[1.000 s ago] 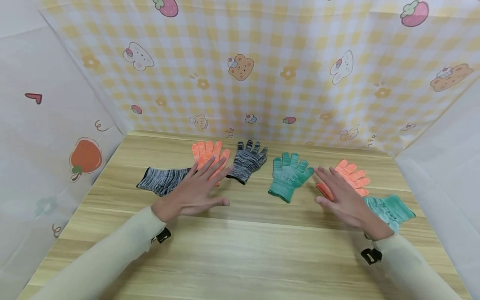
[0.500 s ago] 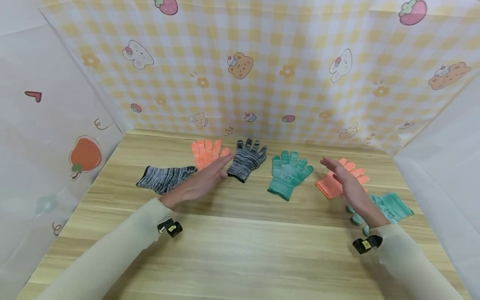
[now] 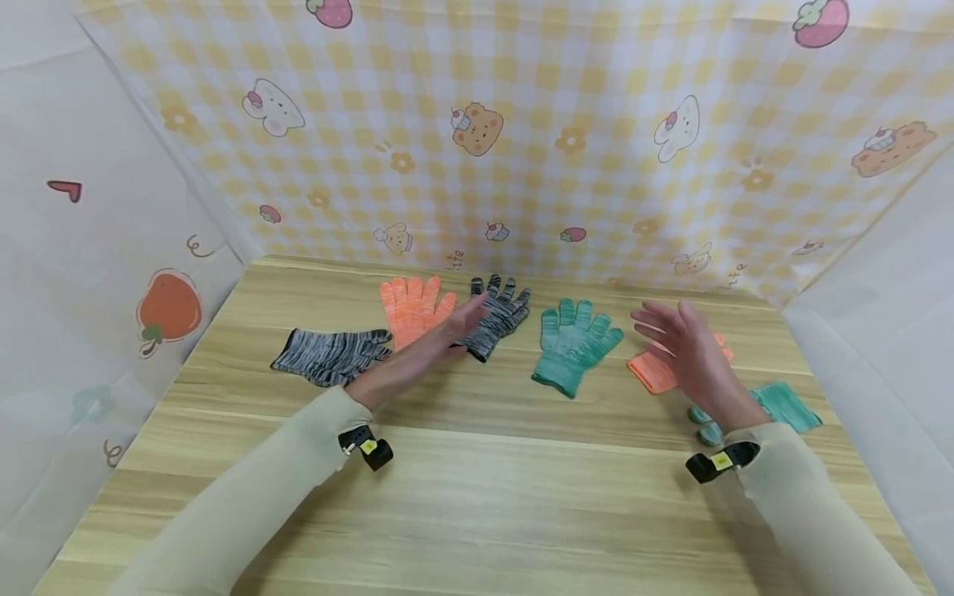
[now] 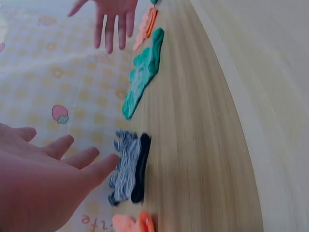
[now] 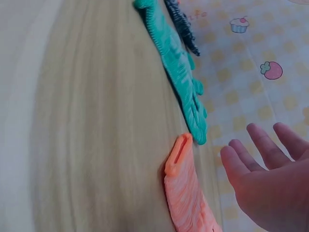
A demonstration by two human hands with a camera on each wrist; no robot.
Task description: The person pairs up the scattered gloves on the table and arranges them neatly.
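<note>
Six-fingered clutter aside, several knitted gloves lie flat on the wooden table. My left hand [image 3: 428,352] hovers over the grey-and-black glove [image 3: 498,319] near the middle, turned on edge with fingers extended and holding nothing. Just left of it lie an orange glove [image 3: 408,310] and another grey-and-black glove [image 3: 324,356]. My right hand [image 3: 696,360] is held above the right orange glove [image 3: 652,370], hiding part of it, its fingers loosely spread. Beyond that wrist lies a light green glove [image 3: 790,407], partly covered. A green glove [image 3: 572,348] rests between the two hands.
A yellow checked cloth [image 3: 537,190] with cartoon prints hangs behind the table [image 3: 492,505]. White sheets close off the left side [image 3: 97,248] and the right side [image 3: 909,331]. Each wrist wears a small black camera.
Both hands have turned from palm down to on edge, palms inward. The left hand has shifted right, from the left gloves toward the middle grey-and-black glove. The gloves have not moved.
</note>
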